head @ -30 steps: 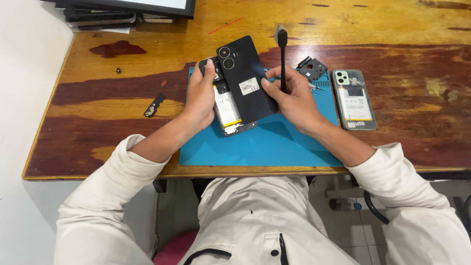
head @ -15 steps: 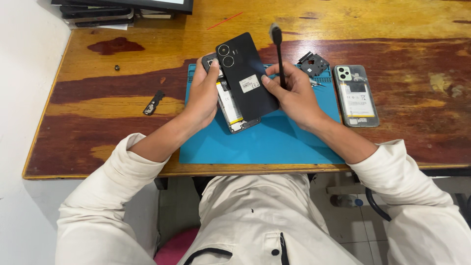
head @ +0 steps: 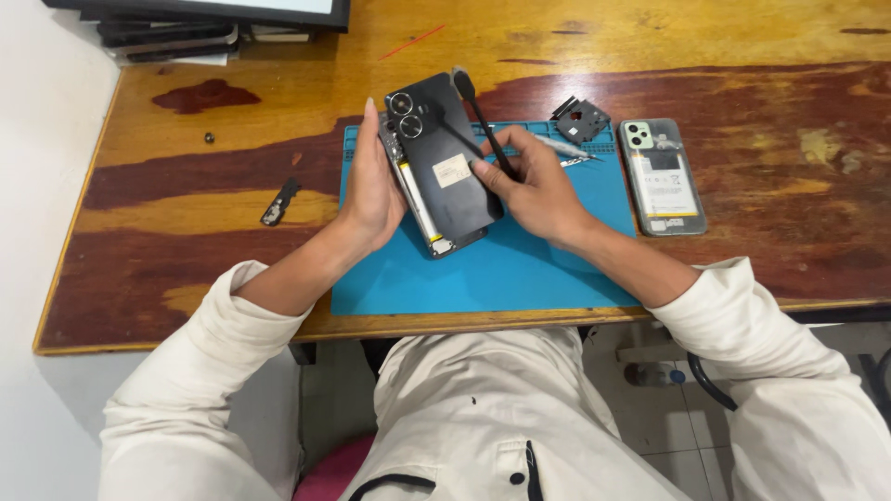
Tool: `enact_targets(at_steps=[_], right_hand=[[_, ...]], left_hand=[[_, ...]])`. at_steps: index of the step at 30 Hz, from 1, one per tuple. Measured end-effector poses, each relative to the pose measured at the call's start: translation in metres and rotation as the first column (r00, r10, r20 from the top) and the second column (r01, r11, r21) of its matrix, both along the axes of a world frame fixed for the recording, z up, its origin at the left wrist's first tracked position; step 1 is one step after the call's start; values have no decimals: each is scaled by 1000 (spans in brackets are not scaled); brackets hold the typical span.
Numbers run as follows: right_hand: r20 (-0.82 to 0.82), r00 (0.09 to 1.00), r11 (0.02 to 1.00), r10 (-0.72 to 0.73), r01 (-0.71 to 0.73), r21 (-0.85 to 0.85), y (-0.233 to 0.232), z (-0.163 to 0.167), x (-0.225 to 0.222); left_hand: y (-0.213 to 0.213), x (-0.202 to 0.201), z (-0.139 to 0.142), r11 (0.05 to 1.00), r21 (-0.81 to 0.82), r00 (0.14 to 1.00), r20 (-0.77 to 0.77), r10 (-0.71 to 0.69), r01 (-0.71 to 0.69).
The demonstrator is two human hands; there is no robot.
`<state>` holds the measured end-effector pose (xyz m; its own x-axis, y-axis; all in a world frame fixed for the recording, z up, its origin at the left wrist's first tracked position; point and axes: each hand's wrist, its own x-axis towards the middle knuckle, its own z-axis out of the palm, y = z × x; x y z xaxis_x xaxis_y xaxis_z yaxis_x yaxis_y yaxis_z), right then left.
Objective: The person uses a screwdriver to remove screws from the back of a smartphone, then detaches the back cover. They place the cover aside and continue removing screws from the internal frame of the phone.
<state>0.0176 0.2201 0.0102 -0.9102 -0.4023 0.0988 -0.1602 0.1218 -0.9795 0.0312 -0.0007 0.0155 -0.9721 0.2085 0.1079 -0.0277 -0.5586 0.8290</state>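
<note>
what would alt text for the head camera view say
Seen from above, a person's left hand steadies an opened black phone over a blue mat while the right hand holds a thin black tool against its back. A second phone lies on the wooden desk.

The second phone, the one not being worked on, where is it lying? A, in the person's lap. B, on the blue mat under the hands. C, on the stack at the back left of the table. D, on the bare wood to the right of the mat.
D: the second phone lies flat on the wooden table, just past the right edge of the blue mat, apart from both hands.
</note>
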Motion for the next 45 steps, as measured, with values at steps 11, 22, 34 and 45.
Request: enact_targets(at_steps=[11, 22, 34, 45], right_hand=[[-350, 937, 971, -6, 90, 223, -2, 13, 9], [-389, 921, 949, 11, 113, 296, -4, 28, 16], [-542, 823, 736, 168, 261, 625, -11, 57, 40], [-487, 869, 866, 90, 173, 469, 45, 77, 56]], left_hand=[[3, -2, -5, 990, 30, 985, 106, 134, -138], [12, 12, 16, 976, 215, 999, -33, 29, -21], [13, 20, 10, 931, 365, 999, -28, 42, -29], [14, 34, 23, 966, 126, 936, -303, -180, 226]])
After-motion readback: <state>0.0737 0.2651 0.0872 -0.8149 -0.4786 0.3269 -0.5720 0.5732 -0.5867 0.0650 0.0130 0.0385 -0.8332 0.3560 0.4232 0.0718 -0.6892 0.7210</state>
